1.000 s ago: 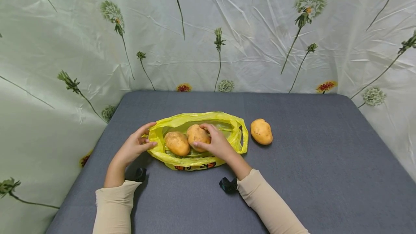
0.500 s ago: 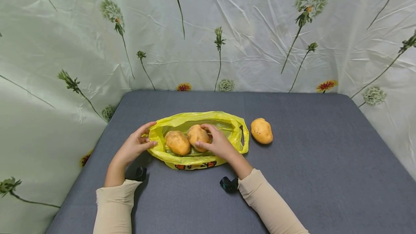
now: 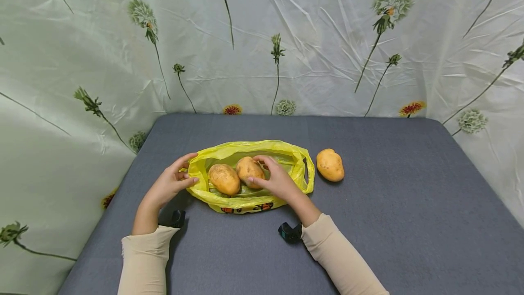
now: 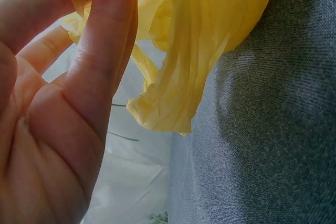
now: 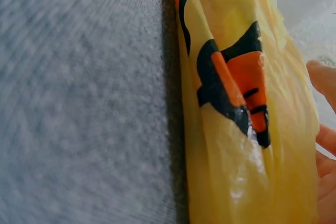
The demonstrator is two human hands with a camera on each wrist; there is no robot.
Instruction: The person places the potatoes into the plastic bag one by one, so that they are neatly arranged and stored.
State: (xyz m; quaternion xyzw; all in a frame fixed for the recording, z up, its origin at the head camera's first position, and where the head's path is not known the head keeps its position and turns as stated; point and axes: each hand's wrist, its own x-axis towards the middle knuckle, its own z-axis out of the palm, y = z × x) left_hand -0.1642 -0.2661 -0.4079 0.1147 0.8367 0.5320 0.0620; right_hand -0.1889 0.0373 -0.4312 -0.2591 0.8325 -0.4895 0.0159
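Grey tabletop (image 3: 401, 213); hands (image 3: 165, 185) (image 3: 280, 181) holding yellow bag (image 3: 245, 203) and one potato (image 3: 245, 170) inside.

Blurred grey surface (image 5: 79, 103) fills 9 o'clock, a dark shadow strip along the yellow bag (image 5: 231, 171), which runs from 12 to 5. Orange-and-black print (image 5: 254, 93) toward 3; pale backdrop (image 5: 310, 14) at 2; right hand (image 5: 328, 142), cut by the frame, between 3 and 4.

Head view looks forward-down from above; both close wrist views share the yellow bag (image 5: 231, 150).
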